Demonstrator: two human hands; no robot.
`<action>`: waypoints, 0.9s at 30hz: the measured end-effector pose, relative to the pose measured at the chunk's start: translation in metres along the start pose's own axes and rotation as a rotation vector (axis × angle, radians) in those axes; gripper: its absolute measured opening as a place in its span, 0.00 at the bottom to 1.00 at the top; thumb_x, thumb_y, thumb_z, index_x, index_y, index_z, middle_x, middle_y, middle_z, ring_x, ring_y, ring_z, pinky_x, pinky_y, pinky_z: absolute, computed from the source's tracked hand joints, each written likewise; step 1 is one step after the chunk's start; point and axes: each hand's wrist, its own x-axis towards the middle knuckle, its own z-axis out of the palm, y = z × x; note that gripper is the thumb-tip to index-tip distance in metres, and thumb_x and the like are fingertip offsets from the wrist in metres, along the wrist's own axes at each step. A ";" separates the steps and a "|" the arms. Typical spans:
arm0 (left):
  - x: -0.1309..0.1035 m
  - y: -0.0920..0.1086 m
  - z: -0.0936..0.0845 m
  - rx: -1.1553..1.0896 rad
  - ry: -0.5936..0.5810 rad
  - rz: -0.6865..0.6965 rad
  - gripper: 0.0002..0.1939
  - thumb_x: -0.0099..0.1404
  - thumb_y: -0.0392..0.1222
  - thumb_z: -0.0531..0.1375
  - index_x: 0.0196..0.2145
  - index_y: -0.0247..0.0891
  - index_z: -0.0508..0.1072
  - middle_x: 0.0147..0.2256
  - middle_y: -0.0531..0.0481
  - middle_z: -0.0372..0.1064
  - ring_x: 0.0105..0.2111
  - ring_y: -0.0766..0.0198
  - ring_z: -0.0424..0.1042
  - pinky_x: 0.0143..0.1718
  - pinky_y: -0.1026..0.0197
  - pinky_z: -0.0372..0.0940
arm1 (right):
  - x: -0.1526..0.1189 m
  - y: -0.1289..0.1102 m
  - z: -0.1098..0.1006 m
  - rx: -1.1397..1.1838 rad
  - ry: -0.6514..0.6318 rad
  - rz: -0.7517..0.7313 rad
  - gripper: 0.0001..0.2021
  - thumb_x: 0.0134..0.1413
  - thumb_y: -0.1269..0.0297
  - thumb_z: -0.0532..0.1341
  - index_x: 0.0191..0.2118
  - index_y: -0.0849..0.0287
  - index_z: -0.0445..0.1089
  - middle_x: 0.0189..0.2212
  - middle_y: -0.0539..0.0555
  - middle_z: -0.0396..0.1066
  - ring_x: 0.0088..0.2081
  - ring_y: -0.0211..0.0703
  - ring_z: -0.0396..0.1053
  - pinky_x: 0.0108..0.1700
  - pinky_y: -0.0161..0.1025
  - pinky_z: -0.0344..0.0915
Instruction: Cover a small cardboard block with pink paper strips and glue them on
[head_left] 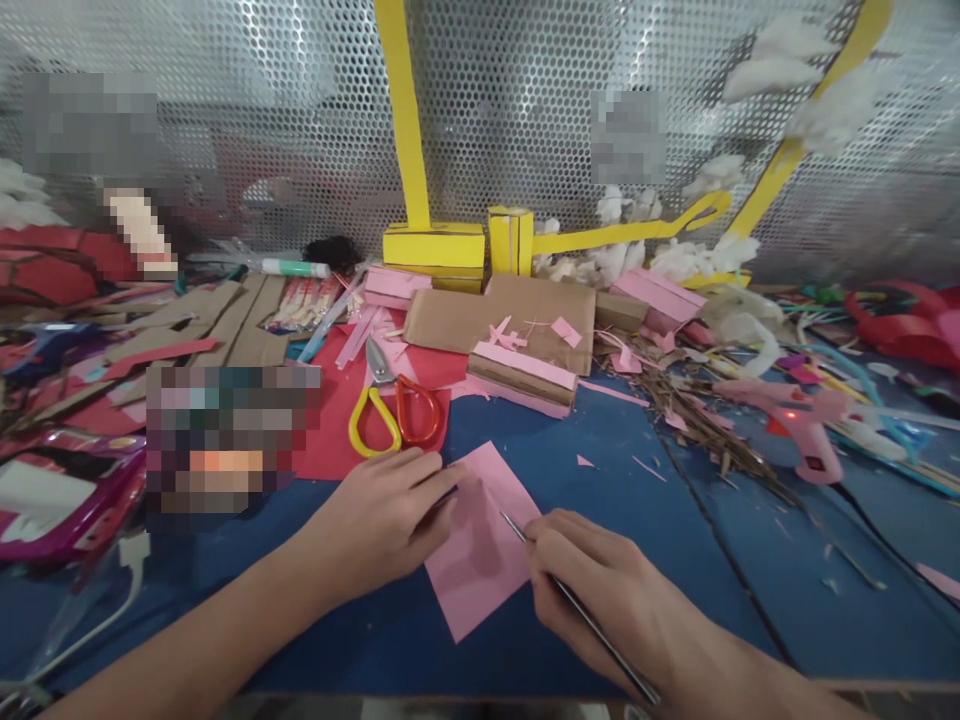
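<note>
A pink sheet of paper (486,560) lies turned at an angle on the blue table in front of me. My right hand (592,585) grips a slim dark pen (592,625), its pointed tip over the paper's right half. My left hand (397,520) is at the sheet's left edge, fingers curled, with a small dark piece showing between them; its kind I cannot make out. Just beyond that hand, scissors (394,400) with one yellow and one red handle rest on red paper (322,440).
A cardboard block with pink paper (521,378) stands beyond the sheet. At right lies a pink glue gun (806,420), its light lit. Yellow boxes (435,245) stand by the perforated metal screen (517,110). Scraps and a glue stick (295,268) clutter the back; a white cable (112,610) runs at left.
</note>
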 end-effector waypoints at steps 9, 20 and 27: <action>-0.003 -0.001 0.002 0.009 0.010 0.001 0.16 0.72 0.38 0.54 0.53 0.34 0.75 0.35 0.46 0.72 0.35 0.57 0.73 0.37 0.54 0.70 | -0.010 -0.001 -0.002 -0.004 -0.023 0.015 0.13 0.65 0.81 0.50 0.33 0.57 0.62 0.29 0.51 0.68 0.31 0.39 0.65 0.33 0.36 0.62; -0.002 -0.002 0.003 0.013 0.016 0.003 0.16 0.71 0.37 0.55 0.53 0.35 0.75 0.35 0.46 0.73 0.35 0.57 0.74 0.38 0.55 0.71 | -0.020 -0.013 -0.009 0.027 -0.047 0.061 0.13 0.64 0.82 0.51 0.36 0.57 0.65 0.31 0.52 0.69 0.32 0.40 0.66 0.33 0.36 0.62; -0.002 -0.001 0.002 0.005 0.008 -0.001 0.16 0.72 0.39 0.55 0.54 0.35 0.75 0.36 0.45 0.74 0.36 0.56 0.74 0.36 0.55 0.69 | -0.026 -0.016 -0.012 -0.016 -0.099 0.064 0.13 0.63 0.83 0.50 0.35 0.57 0.63 0.30 0.53 0.69 0.31 0.40 0.66 0.32 0.37 0.62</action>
